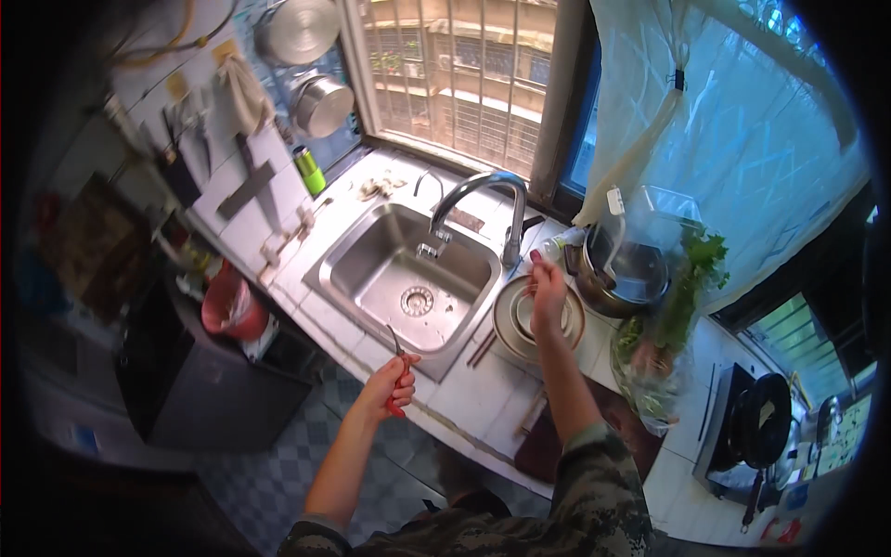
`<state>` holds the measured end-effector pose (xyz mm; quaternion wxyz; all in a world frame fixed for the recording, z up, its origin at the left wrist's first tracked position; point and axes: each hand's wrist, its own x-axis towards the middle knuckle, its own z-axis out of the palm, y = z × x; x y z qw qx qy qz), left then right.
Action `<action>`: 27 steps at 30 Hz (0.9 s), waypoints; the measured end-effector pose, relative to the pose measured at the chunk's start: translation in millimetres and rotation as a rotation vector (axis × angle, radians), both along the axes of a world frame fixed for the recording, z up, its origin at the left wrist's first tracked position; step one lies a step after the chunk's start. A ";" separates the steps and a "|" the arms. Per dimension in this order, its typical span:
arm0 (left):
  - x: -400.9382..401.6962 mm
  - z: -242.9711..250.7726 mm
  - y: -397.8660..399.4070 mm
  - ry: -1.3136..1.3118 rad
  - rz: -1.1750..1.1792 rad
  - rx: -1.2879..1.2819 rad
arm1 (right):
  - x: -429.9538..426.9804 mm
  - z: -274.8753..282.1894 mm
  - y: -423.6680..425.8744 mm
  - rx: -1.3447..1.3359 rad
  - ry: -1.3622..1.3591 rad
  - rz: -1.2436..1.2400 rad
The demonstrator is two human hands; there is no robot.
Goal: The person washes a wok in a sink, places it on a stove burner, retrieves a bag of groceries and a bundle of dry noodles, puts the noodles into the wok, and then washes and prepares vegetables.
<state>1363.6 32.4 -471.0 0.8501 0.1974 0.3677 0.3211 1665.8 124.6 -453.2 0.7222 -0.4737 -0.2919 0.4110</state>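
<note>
My left hand (391, 387) is closed around the red handles of a pair of scissors (399, 348), over the counter's front edge, with the metal end pointing up towards the sink. My right hand (548, 292) is raised above the stacked plates and bowls (502, 327); its fingertips are pinched near a small pinkish-red thing (535, 256), but whether they hold it I cannot tell. A stainless steel sink (376, 261) with a curved chrome faucet (487, 179) lies between and beyond my hands. Dark chopsticks (482, 349) rest beside the plates.
Right of the plates stand a metal pot (600, 296) and leafy vegetables in a plastic bag (647, 376). A dark red board (543, 445) lies near the front edge. A stove with a black pan (766, 418) is far right; a red bin (237, 313) stands left.
</note>
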 end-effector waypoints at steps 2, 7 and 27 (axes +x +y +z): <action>-10.8 -16.1 44.0 0.087 -0.034 -0.032 | 29.0 -34.1 95.5 -0.111 -0.081 -0.120; -22.9 -60.4 138.1 0.172 0.065 -0.046 | 85.6 -85.9 224.8 -0.295 0.035 -0.094; 74.9 -165.1 321.6 0.872 -0.053 0.455 | -175.2 -87.6 126.1 -0.665 -0.874 0.096</action>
